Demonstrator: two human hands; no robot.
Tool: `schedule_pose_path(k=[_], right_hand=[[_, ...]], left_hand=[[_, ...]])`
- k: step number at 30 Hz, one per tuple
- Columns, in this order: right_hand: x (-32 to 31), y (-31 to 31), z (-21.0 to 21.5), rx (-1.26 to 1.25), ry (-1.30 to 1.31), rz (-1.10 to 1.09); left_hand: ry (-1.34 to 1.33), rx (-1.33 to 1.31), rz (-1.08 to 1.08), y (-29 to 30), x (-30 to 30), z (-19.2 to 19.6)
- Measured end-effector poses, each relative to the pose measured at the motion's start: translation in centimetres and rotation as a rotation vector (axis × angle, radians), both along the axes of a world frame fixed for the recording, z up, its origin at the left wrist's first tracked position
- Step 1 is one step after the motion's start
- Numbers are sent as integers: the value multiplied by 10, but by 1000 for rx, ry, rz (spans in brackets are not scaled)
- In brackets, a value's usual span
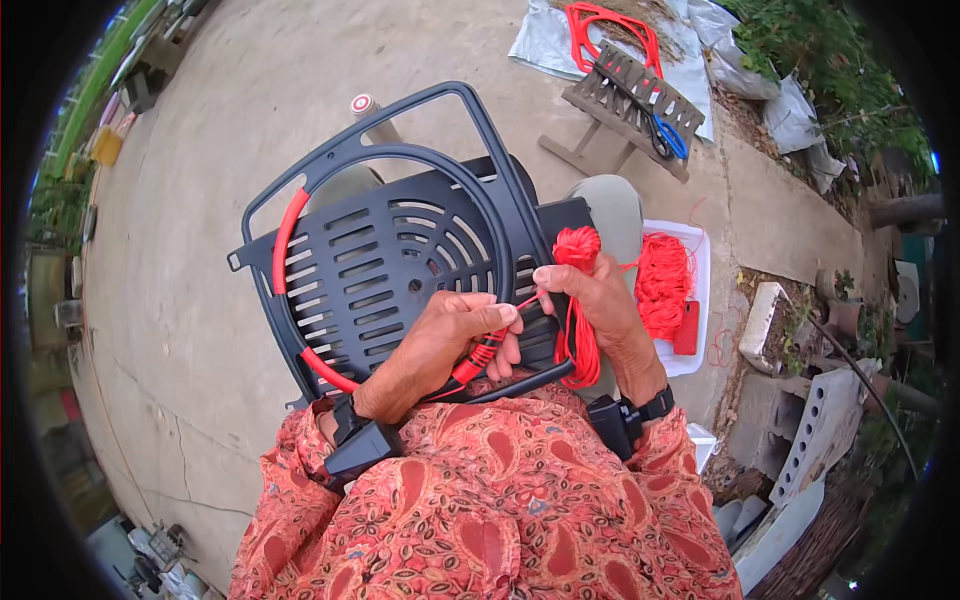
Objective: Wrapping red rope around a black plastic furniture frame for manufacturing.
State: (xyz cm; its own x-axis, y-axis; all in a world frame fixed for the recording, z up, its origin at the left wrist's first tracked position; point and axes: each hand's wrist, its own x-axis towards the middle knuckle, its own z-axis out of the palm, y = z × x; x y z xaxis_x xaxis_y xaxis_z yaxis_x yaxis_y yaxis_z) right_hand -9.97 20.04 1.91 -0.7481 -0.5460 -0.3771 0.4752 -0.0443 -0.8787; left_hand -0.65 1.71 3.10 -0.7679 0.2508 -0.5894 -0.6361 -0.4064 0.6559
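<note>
Across my lap lies a black slotted plastic panel (355,235) with a raised frame, perhaps a chair part. A black hoop (478,190) rests on it, partly covered in red at its left side and near my left hand. My left hand (450,340) grips the hoop's lower right part, where red cord wraps around the black surface. Thumb and fingers are closed there. My right hand (600,305) is closed on a hank of red cord (578,250), its loops hanging below the palm. A thin strand runs between both hands.
A white tub (705,290) of red cord stands at right. Ahead, a small wooden bench (640,95) carries blue-handled scissors (668,138); a red looped frame (612,12) lies on white sheeting behind. A perforated block (815,430) and rubble line the right side.
</note>
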Motion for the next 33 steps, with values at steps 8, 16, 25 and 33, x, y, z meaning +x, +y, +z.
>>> schedule_pose_path(k=[8, 16, 25, 33], right_hand=[[3, -1, 5, -1, -30, -6], [4, 0, 3, -22, -10, 8], [-1, 1, -5, -31, 0, 46], [-6, 1, -1, 43, 14, -8]], left_hand=[[-46, -150, -125, -7, 12, 18], [4, -251, -233, -12, 15, 21], [-75, -147, -154, -11, 16, 14], [-117, -36, -98, -12, 10, 9]])
